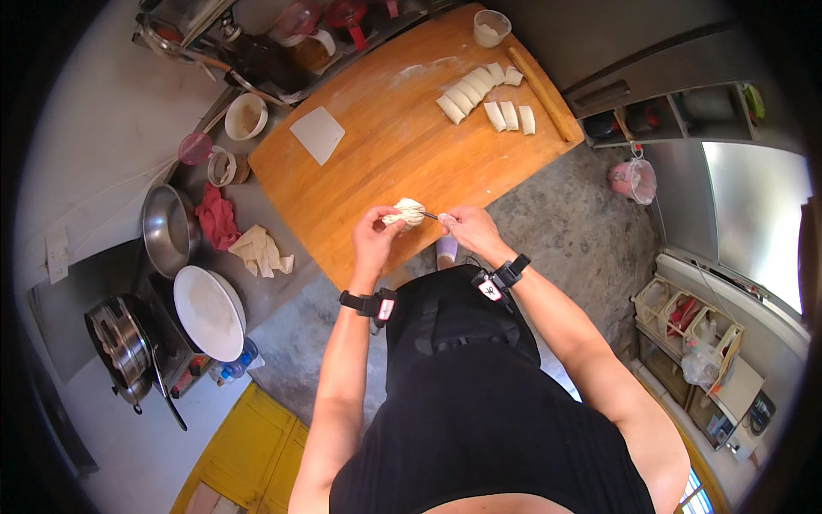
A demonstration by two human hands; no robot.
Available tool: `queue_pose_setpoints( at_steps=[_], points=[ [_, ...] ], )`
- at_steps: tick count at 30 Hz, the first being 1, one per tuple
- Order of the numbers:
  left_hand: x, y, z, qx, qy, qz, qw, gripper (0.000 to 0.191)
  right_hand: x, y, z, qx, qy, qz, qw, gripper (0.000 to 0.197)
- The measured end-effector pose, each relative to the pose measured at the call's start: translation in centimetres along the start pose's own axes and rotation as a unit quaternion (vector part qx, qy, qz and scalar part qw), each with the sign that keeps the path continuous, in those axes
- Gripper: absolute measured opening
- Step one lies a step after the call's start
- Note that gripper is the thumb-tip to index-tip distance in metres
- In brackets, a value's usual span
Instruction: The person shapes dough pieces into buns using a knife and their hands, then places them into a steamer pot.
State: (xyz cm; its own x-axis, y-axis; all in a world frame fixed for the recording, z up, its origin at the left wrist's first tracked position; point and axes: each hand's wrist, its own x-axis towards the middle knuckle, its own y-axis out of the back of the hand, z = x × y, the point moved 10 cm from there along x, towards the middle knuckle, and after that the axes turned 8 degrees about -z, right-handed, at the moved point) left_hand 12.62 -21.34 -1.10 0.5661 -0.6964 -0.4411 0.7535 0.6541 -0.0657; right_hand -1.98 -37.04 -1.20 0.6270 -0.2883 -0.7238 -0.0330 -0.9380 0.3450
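A small roll of pale, ridged dough [406, 212] is pinched between the thumb and fingers of my left hand [374, 234], over the near edge of a wooden board [359, 173]. My right hand [472, 226] grips a thin dark stick [430, 216], whose far end meets the dough; whether it goes into the roll or lies against it is hard to tell. Farther up the board, several cut dough pieces [472, 90] sit in a row. A smaller group of dough pieces [509, 117] lies just below them.
A rolling pin [542, 96] lies along the board's right edge, near a plastic tub [492, 29]. A white scraper [317, 135] rests at the left. Beside the board stand a steel bowl [169, 230], a red cloth [217, 217] and a white basin [209, 313]. A pink bin [632, 181] stands on the floor.
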Motion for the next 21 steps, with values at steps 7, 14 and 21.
queue_pose_setpoints(
  at_steps=[7,14,21],
  points=[
    [-2.4,0.1,-6.6,-0.345,0.159,-0.194,0.904,0.022,-1.6,1.2,-4.2,-0.053,0.182,-0.066,0.98,0.033],
    [2.0,-0.9,-2.7,0.071,0.127,-0.398,0.906,0.032,0.3,-1.2,-10.9,-0.349,0.265,-0.192,0.878,0.028],
    [3.8,-1.1,0.1,0.377,0.006,-0.398,0.836,0.024,6.7,-4.8,-10.3,-0.256,0.239,-0.251,0.902,0.031]
  ],
)
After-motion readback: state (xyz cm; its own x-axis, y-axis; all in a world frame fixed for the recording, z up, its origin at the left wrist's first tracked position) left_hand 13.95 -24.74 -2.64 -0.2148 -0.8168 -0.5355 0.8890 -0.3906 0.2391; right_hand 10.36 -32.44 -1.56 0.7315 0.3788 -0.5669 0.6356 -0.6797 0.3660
